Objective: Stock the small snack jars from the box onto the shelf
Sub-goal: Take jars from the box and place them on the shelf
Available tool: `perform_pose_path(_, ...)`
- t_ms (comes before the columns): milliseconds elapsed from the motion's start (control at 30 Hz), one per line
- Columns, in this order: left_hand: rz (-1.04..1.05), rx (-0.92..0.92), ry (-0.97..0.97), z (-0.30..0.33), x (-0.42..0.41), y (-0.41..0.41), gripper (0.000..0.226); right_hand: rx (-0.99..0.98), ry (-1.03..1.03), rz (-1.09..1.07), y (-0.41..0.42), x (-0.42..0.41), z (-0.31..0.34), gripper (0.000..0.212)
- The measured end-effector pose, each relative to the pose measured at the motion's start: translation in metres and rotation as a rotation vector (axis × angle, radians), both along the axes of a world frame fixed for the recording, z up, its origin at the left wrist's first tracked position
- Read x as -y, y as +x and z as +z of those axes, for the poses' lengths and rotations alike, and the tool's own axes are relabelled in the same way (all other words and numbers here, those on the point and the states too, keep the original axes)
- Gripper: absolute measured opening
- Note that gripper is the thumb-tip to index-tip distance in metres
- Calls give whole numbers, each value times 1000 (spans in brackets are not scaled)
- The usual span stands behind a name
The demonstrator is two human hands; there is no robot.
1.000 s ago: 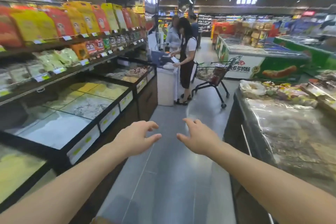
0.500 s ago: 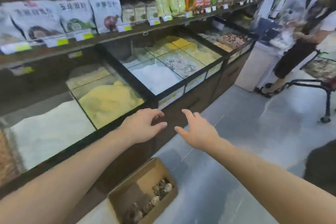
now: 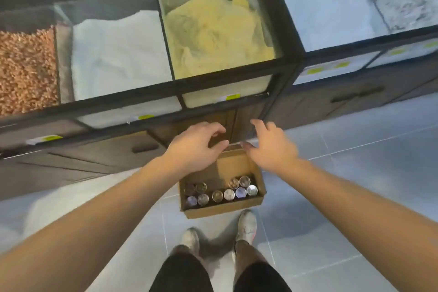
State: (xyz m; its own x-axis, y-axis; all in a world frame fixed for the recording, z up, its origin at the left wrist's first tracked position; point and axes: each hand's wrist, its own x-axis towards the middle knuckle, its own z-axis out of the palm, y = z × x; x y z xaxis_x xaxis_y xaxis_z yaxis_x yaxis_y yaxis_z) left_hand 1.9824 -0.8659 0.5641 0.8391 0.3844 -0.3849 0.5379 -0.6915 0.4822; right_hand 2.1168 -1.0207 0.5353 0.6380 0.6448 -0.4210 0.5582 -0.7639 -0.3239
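Both bare hands, left (image 3: 198, 147) and right (image 3: 270, 149), hovered at centre frame with fingers loosely spread, holding nothing, above the open brown cardboard box (image 3: 222, 208) of small round-lidded snack jars (image 3: 224, 193) on the floor.

No legible text is found. Price tags (image 3: 233, 97) on the bin fronts (image 3: 222, 92) are seen, but print is too blurred. Jar lids (image 3: 229, 194) are unreadable.

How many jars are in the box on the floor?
10 jars show along the near side of the box: four at left, six at right. The hands may hide more.
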Motion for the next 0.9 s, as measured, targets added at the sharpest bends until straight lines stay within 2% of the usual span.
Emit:
perform_pose_path(133, 56, -81, -50, -105, 8, -2, 33, -60, -72, 55, 12, 2, -102, 62)
perform_pose_path(400, 117, -255, -111, -348, 26, -12, 45, -177, -222, 7, 4, 27, -344, 66)
perform_pose_path(567, 147, -273, -216, -491, 54, -13, 50, -211, -259, -75, -4, 54, -484, 60)
perform_pose_path(733, 107, -267, -241, -597, 90, -5, 55, -293, -245, -145, -9, 77, -582, 61)
perform_pose_path(900, 132, -254, -262, -671, 112, 12, 66, -284, -237, -129, -11, 81, -642, 64)
